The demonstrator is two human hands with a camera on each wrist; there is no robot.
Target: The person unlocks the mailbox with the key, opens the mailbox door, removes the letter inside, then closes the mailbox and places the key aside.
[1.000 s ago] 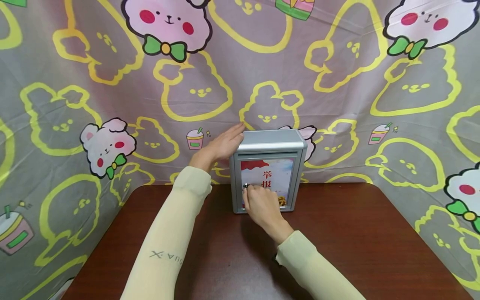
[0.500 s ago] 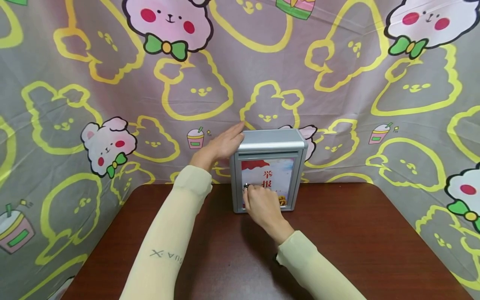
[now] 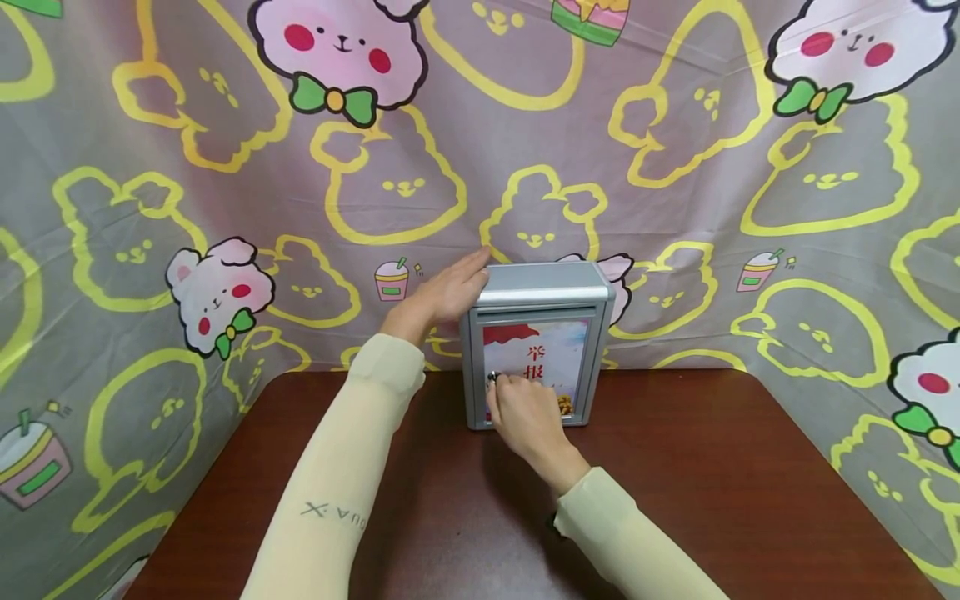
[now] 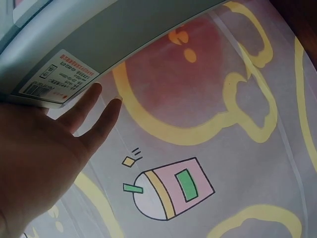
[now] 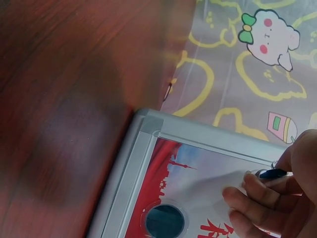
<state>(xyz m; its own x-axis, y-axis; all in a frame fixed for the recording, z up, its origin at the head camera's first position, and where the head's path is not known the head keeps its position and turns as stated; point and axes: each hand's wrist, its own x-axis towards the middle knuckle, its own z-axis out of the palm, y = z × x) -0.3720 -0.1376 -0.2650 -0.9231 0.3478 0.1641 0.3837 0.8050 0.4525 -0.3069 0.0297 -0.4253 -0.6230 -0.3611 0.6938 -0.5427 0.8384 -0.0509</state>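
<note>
A grey metal box (image 3: 547, 283) with a printed poster front stands upright at the back of the table. My left hand (image 3: 450, 292) rests on its upper left edge; in the left wrist view, the fingers (image 4: 99, 121) stretch out beside the labelled side. At the left of the front panel, my right hand (image 3: 528, 417) pinches a small key with a dark head (image 5: 272, 173) between thumb and index finger. The key meets the box near the frame's edge, and its blade is hidden. The other fingers curl close over the poster (image 5: 198, 188).
A patterned cloth (image 3: 420, 192) hangs right behind the box and around the sides. The brown table (image 3: 675, 467) stretches out before it. A white barcode sticker (image 4: 59, 77) is on the box's side, and a round dark window (image 5: 165, 221) is set in the front.
Both hands keep their places on the box, and the box stays put. Only the head view has shifted slightly.
</note>
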